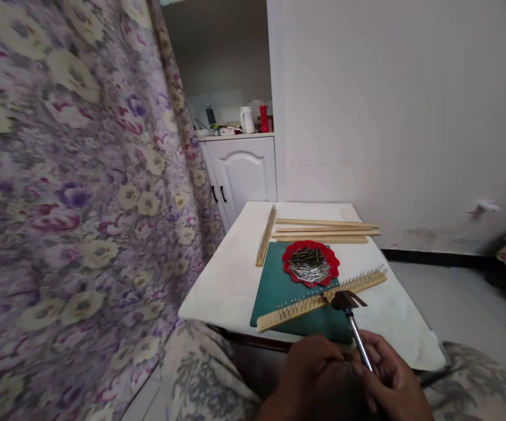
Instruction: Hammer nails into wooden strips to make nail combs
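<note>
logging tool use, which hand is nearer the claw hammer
Right. The right hand grips the claw hammer; the left hand is just left of it.

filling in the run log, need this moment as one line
right hand: holds hammer | left hand: beside right hand, contents unclear | nail-studded strip: across green mat | red dish: holds nails, beyond strip

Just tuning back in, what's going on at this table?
The person's right hand grips a hammer, its head over a nail-studded wooden strip lying across a green mat. The left hand is close beside the right; whether it holds anything is too blurred to tell. The strip's near-left end has no nails standing in it. A red dish of loose nails sits behind, with another studded strip off to the left.
</note>
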`<move>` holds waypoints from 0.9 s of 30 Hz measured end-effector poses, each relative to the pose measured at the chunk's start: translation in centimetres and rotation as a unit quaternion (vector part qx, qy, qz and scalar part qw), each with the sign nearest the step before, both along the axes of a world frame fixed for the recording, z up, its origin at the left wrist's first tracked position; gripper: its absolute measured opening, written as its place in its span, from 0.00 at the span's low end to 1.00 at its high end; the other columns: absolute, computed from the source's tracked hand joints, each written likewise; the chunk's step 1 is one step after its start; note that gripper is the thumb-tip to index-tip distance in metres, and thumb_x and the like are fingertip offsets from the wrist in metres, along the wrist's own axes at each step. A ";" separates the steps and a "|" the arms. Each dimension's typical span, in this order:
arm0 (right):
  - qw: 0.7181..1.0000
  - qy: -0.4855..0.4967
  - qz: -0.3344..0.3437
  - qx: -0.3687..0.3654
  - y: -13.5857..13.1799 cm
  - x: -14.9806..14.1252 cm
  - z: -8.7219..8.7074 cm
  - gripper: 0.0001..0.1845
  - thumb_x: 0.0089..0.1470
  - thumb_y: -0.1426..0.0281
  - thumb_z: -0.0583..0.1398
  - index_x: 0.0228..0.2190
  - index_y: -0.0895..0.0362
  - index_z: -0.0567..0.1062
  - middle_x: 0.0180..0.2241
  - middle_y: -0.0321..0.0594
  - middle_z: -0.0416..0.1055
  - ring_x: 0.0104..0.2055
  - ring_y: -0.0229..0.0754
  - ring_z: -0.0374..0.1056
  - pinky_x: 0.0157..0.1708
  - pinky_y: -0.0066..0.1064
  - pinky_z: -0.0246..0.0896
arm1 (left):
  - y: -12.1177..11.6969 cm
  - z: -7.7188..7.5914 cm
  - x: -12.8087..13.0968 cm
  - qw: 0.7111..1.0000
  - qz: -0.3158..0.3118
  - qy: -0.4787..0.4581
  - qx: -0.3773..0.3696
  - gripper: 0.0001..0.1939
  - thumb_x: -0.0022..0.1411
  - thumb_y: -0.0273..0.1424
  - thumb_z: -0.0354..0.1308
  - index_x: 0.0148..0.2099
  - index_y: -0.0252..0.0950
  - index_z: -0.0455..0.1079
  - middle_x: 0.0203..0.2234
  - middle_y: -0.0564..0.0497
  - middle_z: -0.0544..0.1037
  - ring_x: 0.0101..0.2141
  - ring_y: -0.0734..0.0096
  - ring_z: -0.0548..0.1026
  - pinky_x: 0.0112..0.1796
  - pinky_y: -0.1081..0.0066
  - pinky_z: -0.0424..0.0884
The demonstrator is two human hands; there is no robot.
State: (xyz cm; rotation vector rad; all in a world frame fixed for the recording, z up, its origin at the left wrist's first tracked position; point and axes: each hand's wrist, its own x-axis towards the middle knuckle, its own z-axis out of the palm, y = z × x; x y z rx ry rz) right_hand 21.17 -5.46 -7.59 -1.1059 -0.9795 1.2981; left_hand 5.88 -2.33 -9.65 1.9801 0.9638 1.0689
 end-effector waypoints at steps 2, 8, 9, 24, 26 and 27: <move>1.000 -0.009 0.012 -0.006 -0.1 -0.3 0.0 0.23 0.43 0.57 0.66 0.38 0.52 0.66 0.20 0.27 0.66 0.12 0.26 0.51 0.09 0.15 0.49 | -0.2 -0.5 0.1 0.992 0.032 0.064 0.108 0.08 0.57 0.30 0.54 0.30 0.37 0.73 0.27 0.49 0.75 0.30 0.71 0.71 0.30 0.74 0.64; 0.999 -0.016 0.029 -0.005 -0.2 -0.1 -1.0 0.21 0.47 0.57 0.63 0.39 0.52 0.66 0.22 0.27 0.67 0.10 0.23 0.50 0.10 0.16 0.45 | -0.5 -0.4 -2.2 0.982 0.103 0.071 0.138 0.10 0.59 0.29 0.51 0.30 0.37 0.73 0.25 0.51 0.72 0.26 0.74 0.69 0.27 0.76 0.63; 0.999 -0.016 0.030 -0.004 -0.2 0.0 -1.1 0.20 0.47 0.57 0.63 0.39 0.52 0.66 0.22 0.27 0.67 0.10 0.23 0.50 0.10 0.16 0.45 | -0.4 -0.1 -3.3 0.986 0.113 0.057 0.106 0.09 0.60 0.28 0.51 0.31 0.37 0.72 0.27 0.50 0.73 0.28 0.73 0.70 0.30 0.76 0.64; 1.000 -0.014 0.021 -0.002 0.0 0.2 -1.2 0.22 0.46 0.55 0.63 0.39 0.53 0.66 0.22 0.30 0.69 0.09 0.25 0.51 0.08 0.18 0.47 | 4.5 -2.2 -8.9 0.952 0.292 -0.019 -0.092 0.09 0.57 0.34 0.53 0.30 0.35 0.70 0.21 0.56 0.70 0.26 0.73 0.68 0.28 0.77 0.61; 1.000 -0.022 0.015 -0.005 0.1 0.3 -1.2 0.22 0.46 0.55 0.63 0.39 0.53 0.66 0.21 0.30 0.69 0.09 0.25 0.51 0.08 0.19 0.48 | 4.5 -2.4 -8.9 0.953 0.290 -0.016 -0.087 0.09 0.57 0.34 0.53 0.30 0.35 0.70 0.22 0.55 0.71 0.27 0.72 0.68 0.28 0.77 0.62; 1.000 -0.024 0.012 -0.005 0.1 0.3 -1.2 0.22 0.46 0.54 0.63 0.39 0.53 0.66 0.21 0.30 0.69 0.09 0.25 0.51 0.08 0.19 0.48 | 4.5 -2.4 -9.0 0.954 0.288 -0.014 -0.085 0.09 0.57 0.34 0.53 0.30 0.35 0.70 0.23 0.55 0.72 0.27 0.72 0.69 0.29 0.77 0.62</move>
